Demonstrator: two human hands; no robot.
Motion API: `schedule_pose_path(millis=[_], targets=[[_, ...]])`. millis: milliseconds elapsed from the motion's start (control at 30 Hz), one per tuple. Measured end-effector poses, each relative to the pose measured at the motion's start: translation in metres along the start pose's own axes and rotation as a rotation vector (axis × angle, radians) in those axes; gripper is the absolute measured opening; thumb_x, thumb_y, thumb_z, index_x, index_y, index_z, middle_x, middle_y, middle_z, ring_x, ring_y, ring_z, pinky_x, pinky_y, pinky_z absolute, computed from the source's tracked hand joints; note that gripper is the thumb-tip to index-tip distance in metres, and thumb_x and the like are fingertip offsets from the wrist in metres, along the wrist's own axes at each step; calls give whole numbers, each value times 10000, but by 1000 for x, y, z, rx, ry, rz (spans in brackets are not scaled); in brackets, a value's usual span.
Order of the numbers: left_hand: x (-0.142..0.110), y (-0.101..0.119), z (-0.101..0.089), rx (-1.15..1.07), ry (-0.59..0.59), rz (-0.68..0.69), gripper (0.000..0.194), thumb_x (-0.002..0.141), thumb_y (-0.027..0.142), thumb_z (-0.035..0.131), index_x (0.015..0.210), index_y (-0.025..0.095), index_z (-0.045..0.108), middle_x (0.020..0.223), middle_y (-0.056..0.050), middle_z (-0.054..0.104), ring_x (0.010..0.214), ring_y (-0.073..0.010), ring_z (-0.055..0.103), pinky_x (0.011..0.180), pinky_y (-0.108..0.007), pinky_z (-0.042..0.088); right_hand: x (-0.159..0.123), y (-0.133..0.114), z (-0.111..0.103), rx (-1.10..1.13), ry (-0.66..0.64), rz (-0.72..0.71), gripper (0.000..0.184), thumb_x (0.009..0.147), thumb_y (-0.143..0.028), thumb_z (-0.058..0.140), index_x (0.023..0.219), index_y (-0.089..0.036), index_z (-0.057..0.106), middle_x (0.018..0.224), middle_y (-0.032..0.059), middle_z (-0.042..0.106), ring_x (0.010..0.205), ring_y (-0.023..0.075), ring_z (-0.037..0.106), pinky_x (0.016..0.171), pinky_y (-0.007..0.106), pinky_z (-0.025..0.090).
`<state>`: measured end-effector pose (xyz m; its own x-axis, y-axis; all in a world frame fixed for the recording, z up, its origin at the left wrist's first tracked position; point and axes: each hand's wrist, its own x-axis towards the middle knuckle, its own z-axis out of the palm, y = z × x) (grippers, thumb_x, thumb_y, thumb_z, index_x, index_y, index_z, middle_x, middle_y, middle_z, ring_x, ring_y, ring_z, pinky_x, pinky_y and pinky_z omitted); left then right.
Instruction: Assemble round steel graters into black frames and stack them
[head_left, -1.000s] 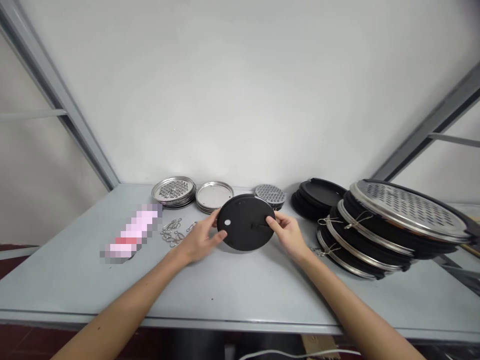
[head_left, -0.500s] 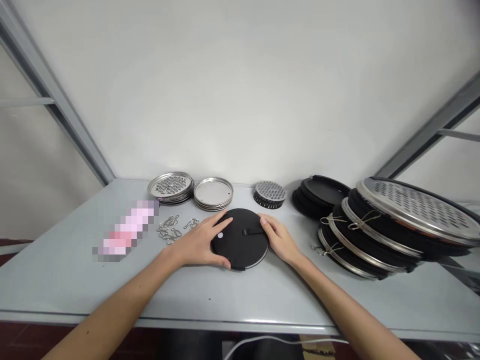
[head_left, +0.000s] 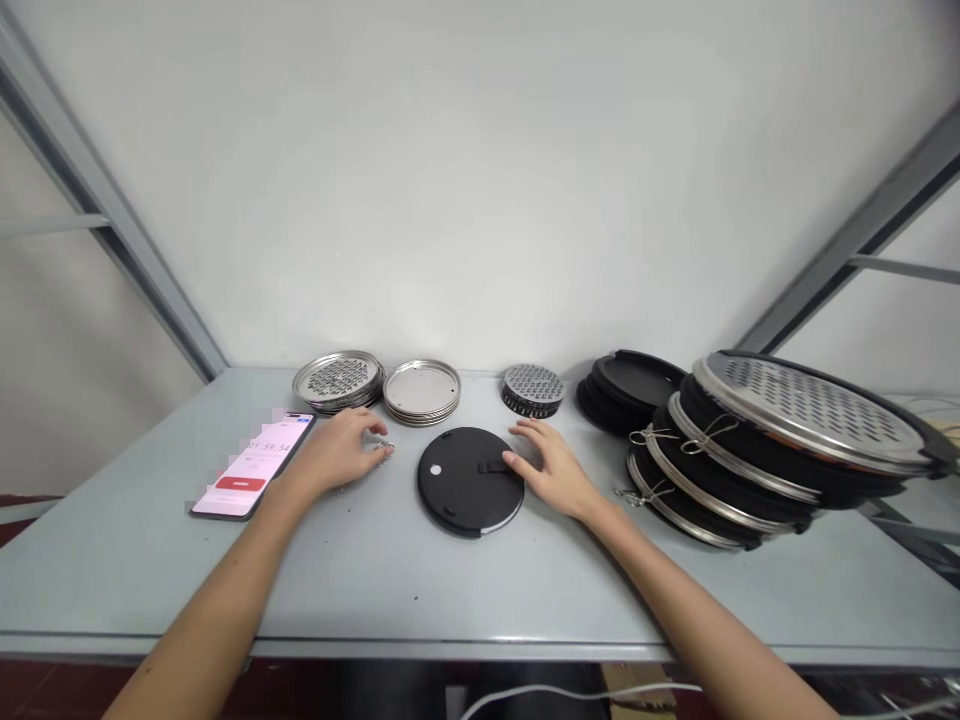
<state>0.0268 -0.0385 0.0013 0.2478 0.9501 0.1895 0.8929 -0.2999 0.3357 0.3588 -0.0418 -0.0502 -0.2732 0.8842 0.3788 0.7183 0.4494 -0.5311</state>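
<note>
A round black disc (head_left: 469, 505) with a white dot and a short strap-like tab lies flat on the table. My right hand (head_left: 559, 475) is at its right edge, fingers apart, thumb by the tab; whether it touches the disc I cannot tell. Off to the disc's left, my left hand (head_left: 334, 452) hovers low over small wire clips (head_left: 385, 453), thumb and fingers curved but separated. Most of the clips are hidden under that hand. Behind it stand a stack of metal grater plates (head_left: 337, 380) and a stack of plain round metal plates (head_left: 422, 388).
A phone (head_left: 259, 465) lies left of my left forearm. Farther back are a small stack of perforated discs (head_left: 533, 386) and stacked black round trays (head_left: 637, 385). Large grater-topped assemblies (head_left: 810, 410) with wire clips lean in a pile at right. A wall (head_left: 480, 200) rises behind the table.
My left hand has let go of the black disc and moved left to the wire clips. My right hand's fingers have loosened at the disc's edge. The view has shifted slightly.
</note>
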Motion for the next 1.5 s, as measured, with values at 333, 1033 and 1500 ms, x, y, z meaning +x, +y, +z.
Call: schedule_pose_path(millis=[333, 1033, 1500], targets=[[2, -4, 8, -59, -82, 16, 276, 838, 372, 519, 926, 239, 744, 945, -74, 719, 865, -259, 642, 749, -325, 473, 1, -9, 3, 77, -102, -87, 446, 854, -508, 551, 1159, -191, 626, 1135, 120, 647, 1082, 289, 584, 960, 447, 451], [1, 21, -7, -624, 147, -96, 355, 764, 476, 659, 920, 168, 739, 887, -71, 747, 837, -237, 681, 770, -327, 533, 45, -23, 9, 327, -276, -259, 376, 858, -382, 589, 1203, -236, 621, 1277, 79, 605, 1239, 250, 505, 1066, 433, 384], [-2, 59, 31, -901, 206, 259, 121, 800, 277, 692, 890, 244, 766, 1026, -63, 659, 1001, -194, 612, 860, -291, 507, 25, -78, 13, 1110, -398, 119, 380, 832, -503, 591, 932, -163, 729, 799, 47, 703, 759, 152, 641, 790, 320, 509]])
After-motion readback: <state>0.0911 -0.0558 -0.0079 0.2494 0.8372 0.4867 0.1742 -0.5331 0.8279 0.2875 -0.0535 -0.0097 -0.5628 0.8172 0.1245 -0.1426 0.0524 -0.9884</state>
